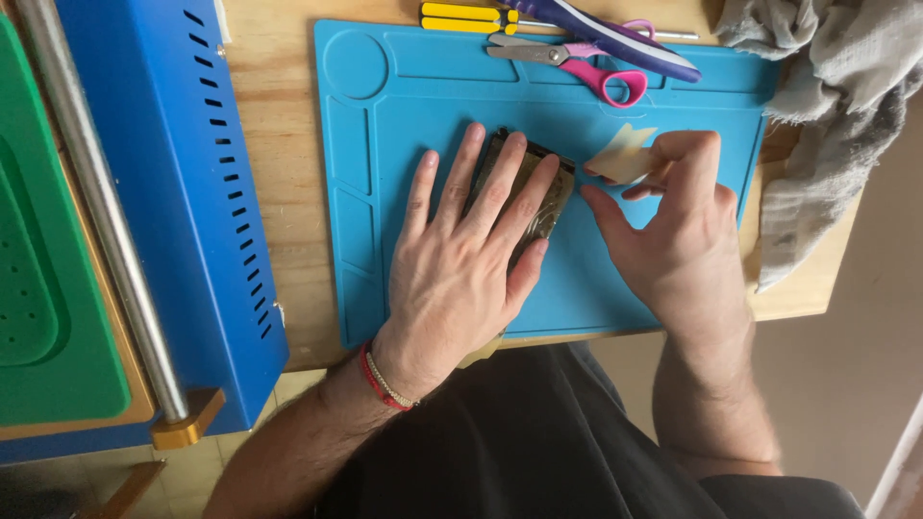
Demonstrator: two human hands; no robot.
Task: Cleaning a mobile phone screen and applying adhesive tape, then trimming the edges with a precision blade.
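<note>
Two hands are at work on the blue mat (577, 106): the left hand (461, 259) is spread flat on the dark phone (546, 197) mid-mat, while a beige card (623, 154) is pinched by the right hand (678, 226) at the phone's right edge; prying seems barely begun.

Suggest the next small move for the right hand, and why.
Probably draw the tan strip further off the phone, low and slowly. The right hand pinches it at the phone's edge, while the left hand presses the phone flat on the blue mat.

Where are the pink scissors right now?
The pink scissors lie at the blue mat's top edge, beside the yellow screwdriver, above both hands.
</note>
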